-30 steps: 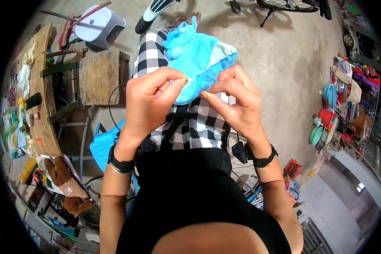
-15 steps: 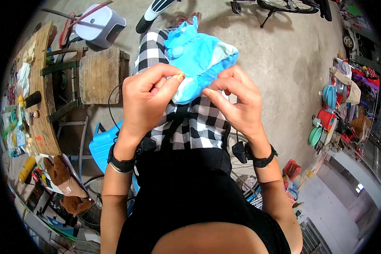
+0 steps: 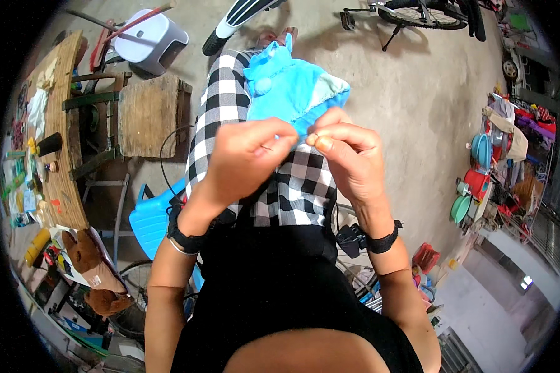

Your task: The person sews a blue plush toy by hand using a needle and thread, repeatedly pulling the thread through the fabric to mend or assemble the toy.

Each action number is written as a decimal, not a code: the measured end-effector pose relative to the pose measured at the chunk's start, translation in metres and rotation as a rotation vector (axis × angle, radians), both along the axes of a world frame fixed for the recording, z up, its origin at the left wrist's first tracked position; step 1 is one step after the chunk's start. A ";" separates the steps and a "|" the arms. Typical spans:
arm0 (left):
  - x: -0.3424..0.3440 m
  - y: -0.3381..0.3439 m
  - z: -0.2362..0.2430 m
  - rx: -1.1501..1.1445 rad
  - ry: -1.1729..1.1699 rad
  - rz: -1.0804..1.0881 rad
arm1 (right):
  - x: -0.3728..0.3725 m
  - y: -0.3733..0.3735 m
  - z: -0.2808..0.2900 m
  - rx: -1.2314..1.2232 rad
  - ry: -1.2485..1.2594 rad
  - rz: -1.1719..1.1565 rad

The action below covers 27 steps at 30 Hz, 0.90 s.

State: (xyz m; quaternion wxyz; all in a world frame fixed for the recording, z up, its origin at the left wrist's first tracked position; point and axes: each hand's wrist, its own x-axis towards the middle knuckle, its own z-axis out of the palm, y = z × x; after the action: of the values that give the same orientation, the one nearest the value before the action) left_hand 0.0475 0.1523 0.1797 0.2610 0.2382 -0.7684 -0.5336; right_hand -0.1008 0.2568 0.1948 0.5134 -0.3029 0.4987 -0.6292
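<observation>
A soft blue plush cloth piece (image 3: pixel 286 87), with a pale patch at its right corner, lies over my knees on black-and-white checked trousers (image 3: pixel 221 99). My left hand (image 3: pixel 246 158) is curled closed at the cloth's near edge, slightly blurred, with a thin sliver showing by its fingers. Close beside it, my right hand (image 3: pixel 351 152) pinches thumb and forefinger together at that same edge. Whatever sits in either pinch is too small to name. The fingers cover the cloth's near end.
To the left stand a wooden stool (image 3: pixel 149 115), a cluttered wooden table (image 3: pixel 65 137) and a white plastic stool (image 3: pixel 149 43). A blue plastic chair (image 3: pixel 152 217) is under me. Ahead a bicycle (image 3: pixel 423 15) rests on its stand. Basins (image 3: pixel 481 149) and piled goods line the right.
My left hand has moved right, off the cloth's left corner, to beside my right hand. The right hand has shifted slightly, its fingertips now pinched together. The cloth's near end is more covered.
</observation>
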 end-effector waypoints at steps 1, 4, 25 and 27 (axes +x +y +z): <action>-0.001 0.003 -0.003 -0.002 0.001 0.004 | 0.001 -0.001 0.000 0.021 0.125 -0.062; -0.003 0.008 -0.005 -0.002 0.092 -0.106 | 0.002 -0.001 0.006 0.058 0.471 -0.131; 0.000 0.002 -0.005 -0.123 0.059 -0.014 | 0.000 0.003 -0.002 -0.125 1.139 0.016; 0.000 0.001 -0.004 -0.104 0.044 -0.024 | 0.000 0.005 -0.002 -0.087 1.091 0.017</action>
State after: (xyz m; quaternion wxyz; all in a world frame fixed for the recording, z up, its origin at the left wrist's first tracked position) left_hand 0.0476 0.1534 0.1754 0.2833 0.2033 -0.7921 -0.5010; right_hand -0.1006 0.2613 0.1929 0.1722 -0.6104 0.6637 -0.3966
